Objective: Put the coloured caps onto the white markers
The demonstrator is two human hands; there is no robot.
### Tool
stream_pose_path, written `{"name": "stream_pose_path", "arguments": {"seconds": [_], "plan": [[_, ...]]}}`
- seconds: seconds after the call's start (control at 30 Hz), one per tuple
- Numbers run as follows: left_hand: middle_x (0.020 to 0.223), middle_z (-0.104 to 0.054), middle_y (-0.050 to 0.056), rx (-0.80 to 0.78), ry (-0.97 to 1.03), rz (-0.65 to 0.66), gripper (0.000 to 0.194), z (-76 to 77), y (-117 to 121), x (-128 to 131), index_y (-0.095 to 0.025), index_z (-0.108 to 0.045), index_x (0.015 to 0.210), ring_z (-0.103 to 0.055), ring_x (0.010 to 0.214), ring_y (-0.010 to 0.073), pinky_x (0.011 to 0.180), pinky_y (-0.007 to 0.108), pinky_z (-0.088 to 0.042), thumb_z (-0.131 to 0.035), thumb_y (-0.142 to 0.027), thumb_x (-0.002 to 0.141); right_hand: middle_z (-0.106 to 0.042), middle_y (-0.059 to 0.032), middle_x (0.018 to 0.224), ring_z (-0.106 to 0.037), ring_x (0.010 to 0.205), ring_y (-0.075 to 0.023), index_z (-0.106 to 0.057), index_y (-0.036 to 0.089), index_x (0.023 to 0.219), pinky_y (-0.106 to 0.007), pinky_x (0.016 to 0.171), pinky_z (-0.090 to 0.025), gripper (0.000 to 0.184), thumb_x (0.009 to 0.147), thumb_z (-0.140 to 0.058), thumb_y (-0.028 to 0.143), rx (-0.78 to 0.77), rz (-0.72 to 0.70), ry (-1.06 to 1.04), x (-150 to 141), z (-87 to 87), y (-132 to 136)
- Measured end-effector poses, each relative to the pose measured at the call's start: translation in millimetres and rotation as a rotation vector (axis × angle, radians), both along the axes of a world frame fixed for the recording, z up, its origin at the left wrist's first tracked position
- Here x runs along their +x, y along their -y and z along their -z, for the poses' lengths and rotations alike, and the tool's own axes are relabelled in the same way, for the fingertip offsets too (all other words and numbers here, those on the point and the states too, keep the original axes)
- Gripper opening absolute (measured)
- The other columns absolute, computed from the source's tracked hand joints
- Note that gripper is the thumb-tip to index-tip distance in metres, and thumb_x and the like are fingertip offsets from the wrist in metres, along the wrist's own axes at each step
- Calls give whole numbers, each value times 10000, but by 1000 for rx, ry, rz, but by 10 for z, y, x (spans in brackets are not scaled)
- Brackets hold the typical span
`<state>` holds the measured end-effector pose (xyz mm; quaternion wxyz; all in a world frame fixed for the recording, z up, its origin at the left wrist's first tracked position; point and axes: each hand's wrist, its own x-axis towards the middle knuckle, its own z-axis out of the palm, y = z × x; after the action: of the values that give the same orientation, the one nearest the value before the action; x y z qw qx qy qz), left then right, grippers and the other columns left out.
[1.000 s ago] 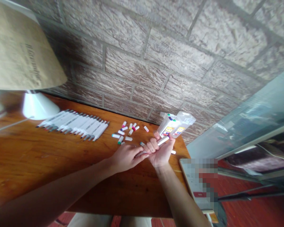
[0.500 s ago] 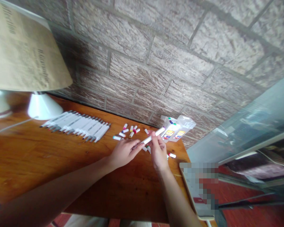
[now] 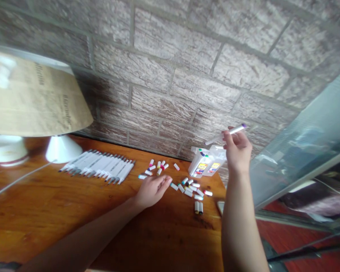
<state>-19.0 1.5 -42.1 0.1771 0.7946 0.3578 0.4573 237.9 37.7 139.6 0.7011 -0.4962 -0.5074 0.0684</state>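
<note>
My right hand [image 3: 238, 151] is raised above the right end of the desk, closed on a white marker [image 3: 236, 129] with a purple tip end. The marker slants up to the right, near the clear plastic marker case [image 3: 197, 164]. Lower and to the left, my left hand [image 3: 152, 190] hovers over the desk among the loose caps, fingers curled and pressed together; anything inside them is hidden. Short white caps with coloured ends [image 3: 188, 192] lie scattered right of it, and a smaller group [image 3: 159, 165] lies behind it.
A row of uncapped markers [image 3: 99, 166] lies side by side on the wooden desk [image 3: 102, 211]. Behind it stands a lamp [image 3: 64, 149] with a printed shade, its cord running left. A stone-block wall [image 3: 158, 94] borders the back; a glass panel [image 3: 286, 139] is at right.
My right hand has carried the marker up and to the right, out of my left hand's grasp. My left hand stays low over the desk. The view has shifted slightly.
</note>
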Motion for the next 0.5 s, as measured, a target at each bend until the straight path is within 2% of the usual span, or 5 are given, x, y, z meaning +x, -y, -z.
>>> {"name": "stream_pose_path", "arguments": {"seconds": [0.1, 0.23, 0.4, 0.5], "plan": [[666, -700, 6, 21, 1, -7, 438, -4, -5, -21, -169, -725, 957, -635, 569, 113, 610, 219, -450, -376, -393, 1098, -714, -69, 844, -625, 746, -162, -735, 138, 1014, -293, 674, -466, 404, 783, -753, 468, -50, 70, 86, 194, -33, -60], [658, -702, 2, 76, 9, -18, 399, -11, -5, -23, -173, -732, 944, -650, 569, 116, 608, 216, -460, -411, -360, 1091, -746, -90, 868, -666, 757, -185, -750, 140, 999, -312, 718, -485, 391, 837, -679, 488, -183, 144, 259, 326, 124, -146], [615, -673, -18, 98, 24, -12, 379, -43, -14, -22, -177, -737, 926, -623, 533, 103, 586, 207, -447, -428, -327, 1086, -745, -93, 788, -670, 729, -202, -766, 137, 929, -288, 651, -465, 421, 844, -641, 529, -437, 120, 450, 428, 235, -246], [563, -626, -37, 133, 31, -11, 361, -68, -17, -35, -164, -733, 924, -604, 507, 92, 576, 202, -433, -435, -290, 1082, -755, -88, 782, -661, 697, -192, -767, 143, 956, -280, 636, -449, 358, 828, -669, 463, -524, 113, 506, 399, 231, -241]]}}
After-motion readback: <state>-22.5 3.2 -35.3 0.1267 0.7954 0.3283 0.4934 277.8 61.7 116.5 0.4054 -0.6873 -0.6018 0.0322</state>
